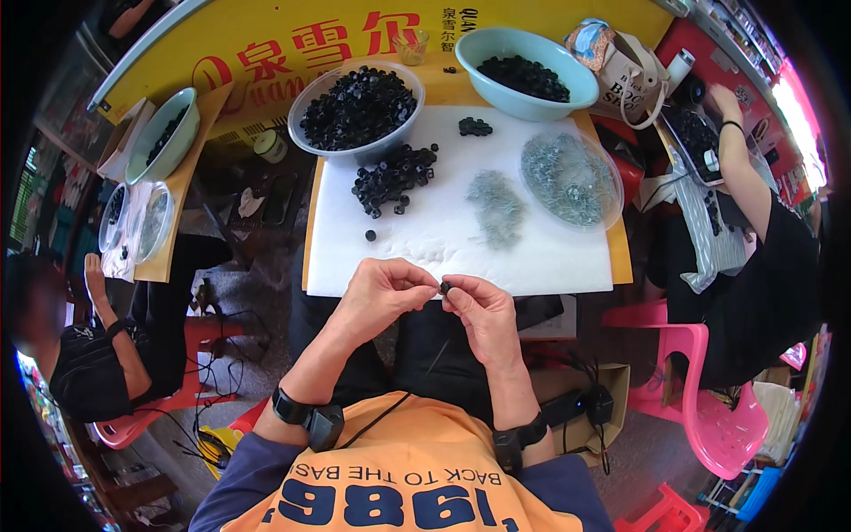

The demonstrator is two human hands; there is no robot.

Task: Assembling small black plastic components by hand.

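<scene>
Near the front edge of the white foam board [408, 257], my two hands meet. My right hand [486, 315] pinches a small black knob-like part [445, 288] between thumb and fingertips. My left hand [381, 297] is closed in a pinch right beside that part; whatever its fingertips hold is too small to make out. A single black part [370, 236] lies on the board ahead of my left hand. Farther up is a loose pile of black parts [390, 182]. To its right spreads a heap of thin, clear greyish pieces [498, 208].
A clear bowl [297, 133] heaped with black parts and a teal basin [581, 84] stand at the back. At right is a clear tub [613, 199] of thin pieces. A small black cluster [475, 127] lies between. People sit at side tables, left and right; a pink stool [722, 434] stands right.
</scene>
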